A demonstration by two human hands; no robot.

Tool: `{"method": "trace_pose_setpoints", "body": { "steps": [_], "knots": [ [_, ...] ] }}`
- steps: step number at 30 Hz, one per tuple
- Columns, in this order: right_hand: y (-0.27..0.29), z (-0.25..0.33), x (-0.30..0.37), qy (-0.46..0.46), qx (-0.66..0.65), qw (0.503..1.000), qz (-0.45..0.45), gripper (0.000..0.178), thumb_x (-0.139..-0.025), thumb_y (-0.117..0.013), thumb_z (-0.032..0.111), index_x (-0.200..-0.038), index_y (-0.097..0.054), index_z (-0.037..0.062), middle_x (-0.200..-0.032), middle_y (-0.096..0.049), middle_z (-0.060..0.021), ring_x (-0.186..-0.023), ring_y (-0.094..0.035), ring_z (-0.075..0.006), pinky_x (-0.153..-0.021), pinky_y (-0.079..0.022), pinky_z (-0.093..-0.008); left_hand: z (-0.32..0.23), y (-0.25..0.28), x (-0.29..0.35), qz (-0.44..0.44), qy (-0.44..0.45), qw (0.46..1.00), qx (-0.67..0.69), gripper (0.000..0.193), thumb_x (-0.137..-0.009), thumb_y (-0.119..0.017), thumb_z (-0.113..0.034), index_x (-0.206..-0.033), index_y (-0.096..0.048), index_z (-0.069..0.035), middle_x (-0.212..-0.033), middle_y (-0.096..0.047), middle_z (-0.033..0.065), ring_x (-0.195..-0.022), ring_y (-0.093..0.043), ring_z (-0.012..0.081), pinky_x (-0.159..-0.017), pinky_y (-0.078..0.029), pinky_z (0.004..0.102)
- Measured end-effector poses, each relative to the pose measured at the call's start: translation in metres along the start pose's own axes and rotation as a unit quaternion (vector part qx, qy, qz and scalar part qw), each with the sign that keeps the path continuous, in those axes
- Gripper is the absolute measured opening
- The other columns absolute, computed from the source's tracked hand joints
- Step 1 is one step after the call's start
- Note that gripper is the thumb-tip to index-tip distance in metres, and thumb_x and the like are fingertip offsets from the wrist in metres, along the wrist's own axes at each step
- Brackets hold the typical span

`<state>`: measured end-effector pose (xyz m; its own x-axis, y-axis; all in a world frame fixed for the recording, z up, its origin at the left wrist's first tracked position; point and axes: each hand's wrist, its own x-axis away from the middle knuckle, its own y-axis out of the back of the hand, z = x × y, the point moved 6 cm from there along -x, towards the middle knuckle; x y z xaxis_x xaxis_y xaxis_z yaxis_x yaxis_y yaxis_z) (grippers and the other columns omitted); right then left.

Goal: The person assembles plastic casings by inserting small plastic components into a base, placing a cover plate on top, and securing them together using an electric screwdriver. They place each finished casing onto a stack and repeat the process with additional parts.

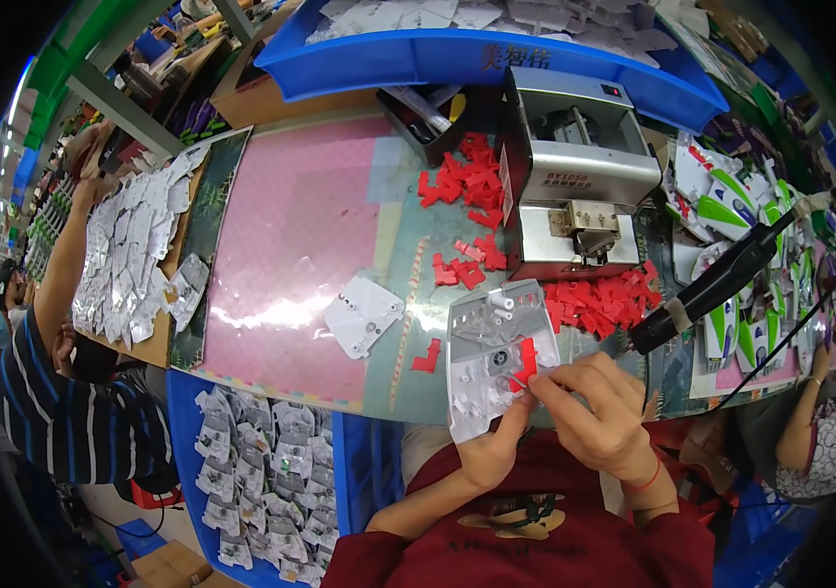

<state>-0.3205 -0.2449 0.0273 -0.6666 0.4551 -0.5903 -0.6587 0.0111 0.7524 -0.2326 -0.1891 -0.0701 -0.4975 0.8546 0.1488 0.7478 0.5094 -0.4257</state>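
A pale grey plastic shell [470, 343], its inner side with posts and ribs facing up, is held over the table's near edge. My left hand [492, 449] grips its lower end, fingers mostly hidden beneath. A small red plastic piece [528, 359] stands on the shell's right part. My right hand [596, 410] is closed, thumb and fingertips pinching the lower end of that red piece. To the left, a flat white plastic plate [363, 316] lies on the table with one loose red L-shaped piece [427, 356] beside it.
A silver-black machine [575, 181] stands behind my hands, with red pieces [602, 302] heaped around it. A black power screwdriver [712, 284] slants in from the right. Blue bins [418, 61] hold white parts at the back and lower left. Other people work on both sides.
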Motion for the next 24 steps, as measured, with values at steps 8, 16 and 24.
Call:
{"method": "trace_pose_setpoints", "body": {
  "steps": [8, 16, 24],
  "knots": [
    [0.0, 0.0, 0.001, 0.005, -0.006, 1.0, 0.011, 0.028, -0.054, -0.058, 0.006, -0.081, -0.061, -0.0005, -0.073, -0.054, -0.0045, -0.058, -0.05, -0.0169, -0.042, -0.038, -0.0258, -0.008, -0.004, 0.0, 0.014, -0.071, 0.997, -0.024, 0.02, -0.075, -0.054, 0.006, -0.095, -0.054, 0.003, -0.083, -0.059, 0.0056, -0.074, -0.056, 0.0115, -0.06, -0.046, 0.0236],
    [-0.003, 0.001, -0.006, 0.006, -0.015, 0.999, 0.039, 0.022, -0.055, -0.057, 0.006, -0.077, -0.059, 0.0005, -0.068, -0.049, -0.0016, -0.058, -0.048, -0.0153, -0.042, -0.038, -0.0256, 0.002, 0.001, -0.001, 0.03, -0.064, 0.997, 0.037, 0.025, -0.075, -0.052, 0.007, -0.1, -0.051, 0.003, -0.087, -0.057, 0.0056, -0.077, -0.055, 0.0128, -0.064, -0.045, 0.0229],
    [-0.023, 0.009, 0.002, -0.028, -0.057, 0.994, 0.091, 0.017, -0.057, -0.062, 0.007, -0.073, -0.059, 0.0044, -0.067, -0.047, -0.0009, -0.058, -0.051, -0.0148, -0.042, -0.038, -0.0256, 0.005, 0.033, -0.004, 0.004, -0.031, 0.998, -0.056, 0.025, -0.074, -0.055, -0.001, -0.098, -0.052, 0.003, -0.086, -0.055, 0.0054, -0.075, -0.051, 0.0117, -0.065, -0.042, 0.0238]
  ]
}}
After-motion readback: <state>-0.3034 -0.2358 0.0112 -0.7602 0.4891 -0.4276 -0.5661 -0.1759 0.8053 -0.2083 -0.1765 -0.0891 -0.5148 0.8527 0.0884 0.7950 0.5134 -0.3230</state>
